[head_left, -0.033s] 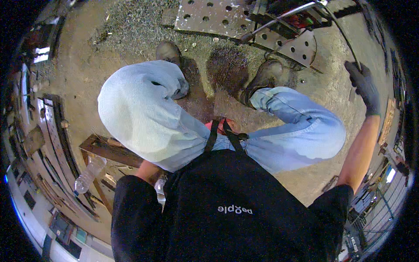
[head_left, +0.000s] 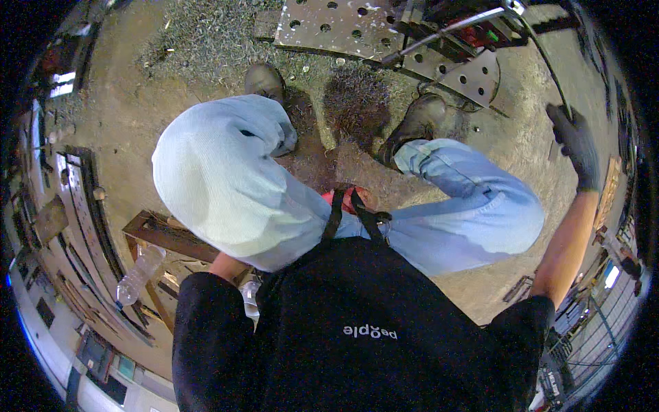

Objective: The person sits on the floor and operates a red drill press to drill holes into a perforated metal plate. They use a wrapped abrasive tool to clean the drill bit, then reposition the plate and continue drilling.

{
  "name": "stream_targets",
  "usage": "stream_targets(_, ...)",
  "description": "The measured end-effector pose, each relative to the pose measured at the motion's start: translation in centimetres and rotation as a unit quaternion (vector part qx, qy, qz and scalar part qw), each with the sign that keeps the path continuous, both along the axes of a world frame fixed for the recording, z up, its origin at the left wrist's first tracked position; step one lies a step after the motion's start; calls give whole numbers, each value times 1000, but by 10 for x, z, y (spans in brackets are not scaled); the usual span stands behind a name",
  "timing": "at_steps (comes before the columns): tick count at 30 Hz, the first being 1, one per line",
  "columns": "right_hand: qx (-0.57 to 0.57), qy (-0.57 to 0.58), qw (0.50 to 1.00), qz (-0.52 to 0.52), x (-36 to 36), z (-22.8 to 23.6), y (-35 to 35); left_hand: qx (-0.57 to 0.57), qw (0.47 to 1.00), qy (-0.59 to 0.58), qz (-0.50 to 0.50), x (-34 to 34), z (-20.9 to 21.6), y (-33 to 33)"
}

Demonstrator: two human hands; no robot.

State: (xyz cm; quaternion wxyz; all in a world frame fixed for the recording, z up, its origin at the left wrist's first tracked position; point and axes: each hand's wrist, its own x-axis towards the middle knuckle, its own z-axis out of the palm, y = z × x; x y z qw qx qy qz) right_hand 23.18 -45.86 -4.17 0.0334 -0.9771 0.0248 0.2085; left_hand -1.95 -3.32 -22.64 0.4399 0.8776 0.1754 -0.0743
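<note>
My right hand (head_left: 576,147), in a dark glove, is at the far right with its fingers closed round the end of a long thin metal lever (head_left: 542,58). That lever runs up to a bright hub at the top right. From the same hub a second bar (head_left: 446,31) slants down to the left, ending in a dark grip. My left forearm (head_left: 228,266) passes beside my left thigh, and the hand itself is hidden. Close to that forearm are a brown metal frame (head_left: 171,237) and a clear plastic bottle (head_left: 141,278).
A perforated metal plate (head_left: 336,31) lies ahead of my boots, with metal shavings (head_left: 213,41) heaped to its left. Dark machine parts stand at the top right. Something red (head_left: 355,199) lies between my legs. Long metal bars (head_left: 86,199) lie at the left.
My right hand and the lever sit slightly lower and farther right. The rest looks almost the same.
</note>
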Motion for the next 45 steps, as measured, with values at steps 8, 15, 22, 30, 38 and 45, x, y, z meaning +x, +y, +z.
stream_targets(8, -25, 54, 998, -25, 7, -7, -24, -30, 999, 18, 2, 49, 40, 17)
stream_targets(15, 343, 71, 900, -260, -16, -64, -92, -82, 994, 70, 2, 90, 65, 47)
stream_targets(22, 425, 4, 818, -388, -25, -84, -146, -101, 988, 117, 1, 125, 87, 73)
stream_targets(30, 363, -26, 821, -440, -25, -79, -141, -115, 983, 146, -8, 156, 82, 87)
stream_targets(38, 350, -34, 819, -453, -21, -77, -136, -125, 981, 145, -20, 158, 88, 84)
stream_targets(45, 344, -35, 821, -455, -22, -74, -129, -126, 983, 133, -25, 155, 93, 90)
